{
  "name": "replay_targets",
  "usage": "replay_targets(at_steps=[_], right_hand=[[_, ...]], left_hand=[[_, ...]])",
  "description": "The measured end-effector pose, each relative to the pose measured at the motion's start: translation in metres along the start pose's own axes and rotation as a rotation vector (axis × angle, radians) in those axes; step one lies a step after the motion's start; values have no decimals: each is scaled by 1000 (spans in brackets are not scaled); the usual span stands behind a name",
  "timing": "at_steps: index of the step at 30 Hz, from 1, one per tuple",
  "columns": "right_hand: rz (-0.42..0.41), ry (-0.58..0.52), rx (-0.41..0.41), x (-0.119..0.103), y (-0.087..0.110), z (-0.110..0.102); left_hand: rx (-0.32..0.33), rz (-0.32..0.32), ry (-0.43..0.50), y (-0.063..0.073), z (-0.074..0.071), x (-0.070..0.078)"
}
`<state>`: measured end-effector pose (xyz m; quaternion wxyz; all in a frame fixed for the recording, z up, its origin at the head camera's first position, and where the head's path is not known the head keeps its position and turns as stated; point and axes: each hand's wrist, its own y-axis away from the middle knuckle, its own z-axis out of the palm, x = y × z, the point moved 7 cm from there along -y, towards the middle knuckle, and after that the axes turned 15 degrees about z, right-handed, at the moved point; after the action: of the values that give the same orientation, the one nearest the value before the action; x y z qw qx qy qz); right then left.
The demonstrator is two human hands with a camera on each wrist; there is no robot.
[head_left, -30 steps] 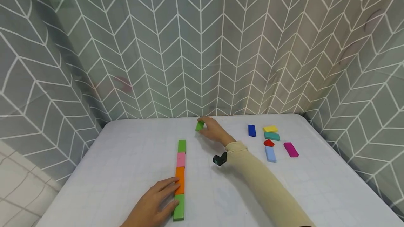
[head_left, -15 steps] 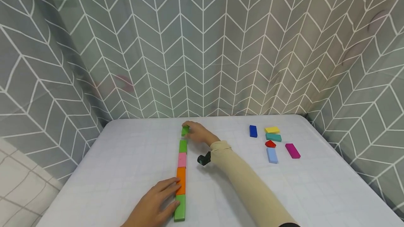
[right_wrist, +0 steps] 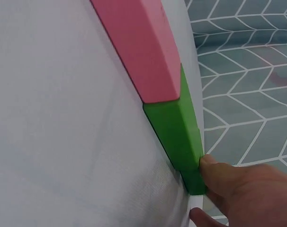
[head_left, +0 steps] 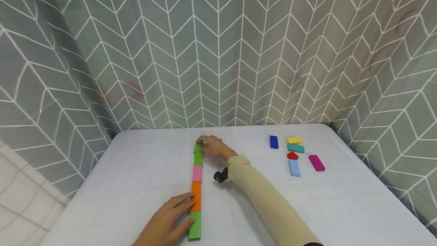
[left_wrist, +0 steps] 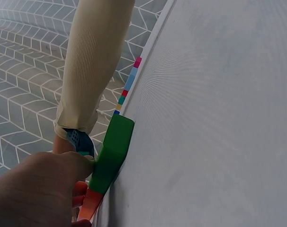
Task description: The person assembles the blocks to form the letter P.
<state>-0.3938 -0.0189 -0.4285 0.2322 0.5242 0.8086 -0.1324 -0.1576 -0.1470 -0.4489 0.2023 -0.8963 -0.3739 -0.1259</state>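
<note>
A row of blocks runs away from me across the white table in the head view. From the near end lie a long green block (head_left: 195,231), an orange block (head_left: 197,197), a pink block (head_left: 197,174) and a short green block (head_left: 198,159). At the far end my right hand (head_left: 214,147) pinches another green block (head_left: 197,148), which seems to meet the row. The right wrist view has my thumb against this held block (right_wrist: 195,183). My left hand (head_left: 165,215) rests its fingertips on the orange block, its thumb against the near green one.
To the right lie a dark blue block (head_left: 274,142), a yellow block (head_left: 294,140), a teal block (head_left: 295,148), a red piece (head_left: 292,155), a light blue block (head_left: 294,168) and a magenta block (head_left: 316,163). A patterned curtain (head_left: 218,48) surrounds the table's (head_left: 119,185) back and sides.
My right hand has carried the green block left, then drawn it toward me until it reached the row's far end. The left hand has stayed where it was.
</note>
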Motion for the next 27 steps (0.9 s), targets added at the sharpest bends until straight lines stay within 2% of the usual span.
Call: replay_targets(at_steps=[4, 11, 19, 27], right_hand=[[44, 13, 7, 1, -1, -1], [38, -8, 1, 4, 0, -3], [-12, 17, -28, 2, 5, -2], [-61, 27, 40, 12, 21, -18]], left_hand=[[1, 9, 9, -1, 2, -1], [-2, 1, 15, -2, 3, 0], [20, 14, -2, 0, 3, 1], [50, 26, -33, 1, 1, 3]])
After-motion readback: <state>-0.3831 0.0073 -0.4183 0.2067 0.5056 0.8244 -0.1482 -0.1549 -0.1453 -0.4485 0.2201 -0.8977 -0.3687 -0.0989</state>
